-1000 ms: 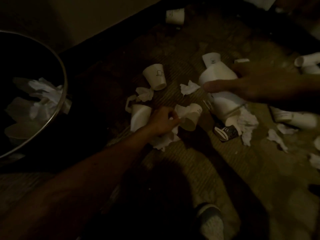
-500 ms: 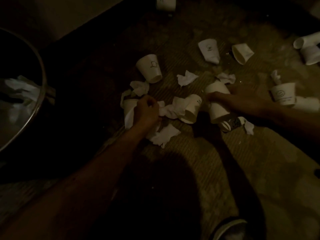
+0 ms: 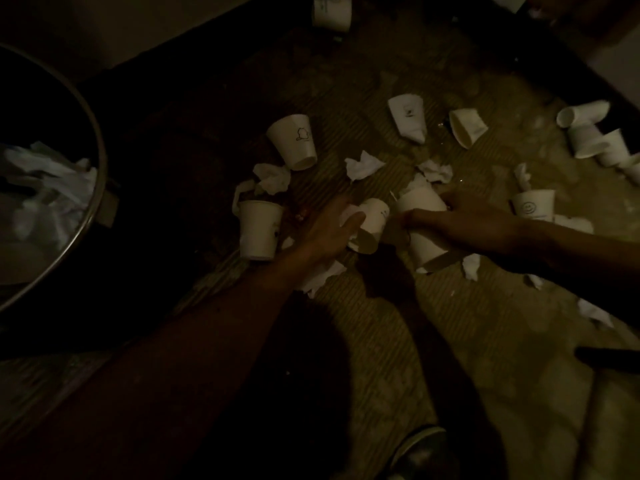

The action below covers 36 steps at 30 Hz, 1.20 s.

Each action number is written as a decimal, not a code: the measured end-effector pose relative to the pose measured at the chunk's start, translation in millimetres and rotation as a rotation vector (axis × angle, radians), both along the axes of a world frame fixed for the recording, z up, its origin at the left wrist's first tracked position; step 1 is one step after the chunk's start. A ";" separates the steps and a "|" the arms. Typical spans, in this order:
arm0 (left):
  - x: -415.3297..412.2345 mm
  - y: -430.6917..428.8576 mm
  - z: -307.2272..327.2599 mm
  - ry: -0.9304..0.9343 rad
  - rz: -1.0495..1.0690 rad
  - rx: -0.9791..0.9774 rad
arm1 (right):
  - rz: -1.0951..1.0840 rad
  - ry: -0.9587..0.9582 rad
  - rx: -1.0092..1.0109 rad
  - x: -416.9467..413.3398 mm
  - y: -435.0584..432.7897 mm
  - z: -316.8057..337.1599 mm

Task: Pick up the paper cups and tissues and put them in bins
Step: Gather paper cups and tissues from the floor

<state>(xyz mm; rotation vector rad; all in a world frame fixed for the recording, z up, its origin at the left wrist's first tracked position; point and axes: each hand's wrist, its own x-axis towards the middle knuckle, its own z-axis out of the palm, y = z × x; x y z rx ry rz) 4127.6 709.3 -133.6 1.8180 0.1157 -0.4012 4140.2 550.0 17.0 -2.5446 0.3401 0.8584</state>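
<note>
On the floor (image 3: 398,341), the right hand (image 3: 464,220) grips a cup stack (image 3: 420,204) while the left hand (image 3: 329,230), fingers spread, touches a tipped cup (image 3: 372,220) and tissue (image 3: 347,213); better to close round both together before swinging left to the bin (image 3: 100,157).

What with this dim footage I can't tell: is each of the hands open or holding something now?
Left hand: open, fingers straight against a tipped paper cup.
Right hand: grips a stack of cups.
</note>
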 end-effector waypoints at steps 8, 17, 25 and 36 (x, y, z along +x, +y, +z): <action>3.5 -2.2 -4.7 0.052 0.019 0.012 | 0.039 -0.031 -0.044 3.9 30.8 27.7; -13.0 15.3 -30.8 -0.036 -0.051 0.187 | 0.147 -0.125 -0.146 -6.9 25.4 29.2; -13.5 18.2 -4.1 -0.205 0.094 0.052 | 0.261 -0.159 -0.303 -13.0 23.1 27.6; -12.5 39.3 30.8 -0.233 0.181 -0.066 | 0.394 -0.111 -0.274 -20.1 43.0 30.1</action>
